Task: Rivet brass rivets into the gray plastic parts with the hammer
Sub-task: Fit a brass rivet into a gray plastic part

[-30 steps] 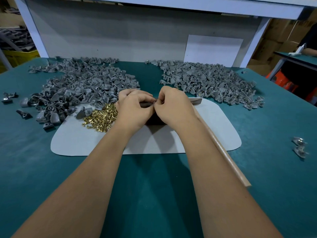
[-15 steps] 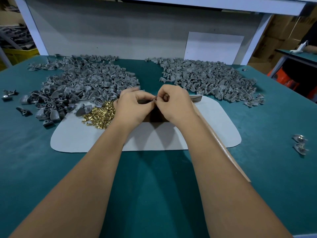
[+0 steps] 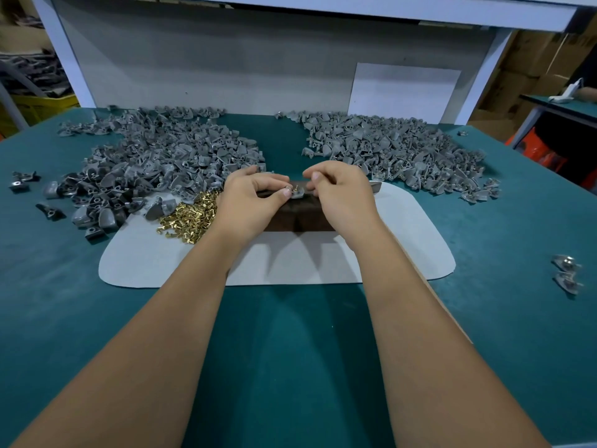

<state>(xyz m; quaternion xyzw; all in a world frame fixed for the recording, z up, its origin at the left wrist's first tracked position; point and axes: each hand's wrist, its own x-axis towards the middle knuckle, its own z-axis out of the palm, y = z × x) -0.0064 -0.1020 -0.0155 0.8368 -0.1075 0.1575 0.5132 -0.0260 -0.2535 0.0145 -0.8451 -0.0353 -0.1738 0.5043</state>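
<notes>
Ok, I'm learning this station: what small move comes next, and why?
Probably the right hand reaches for the hammer handle beside its forearm. A brass rivet already stands in the gray part on the dark block, which the left hand steadies.

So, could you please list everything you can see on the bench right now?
left pile of parts: many, gray, far left of the table
right pile of parts: many, gray, far right
brass rivets: a heap, gold, on the mat's left edge
mat: one, pale gray, centre of the table
block: one, dark brown, on the mat under the hands
gray part with rivet: one, on the block
table: one, teal
stray parts: two, silvery, right edge
left hand: holds the part
right hand: fingers curled at the part
</notes>
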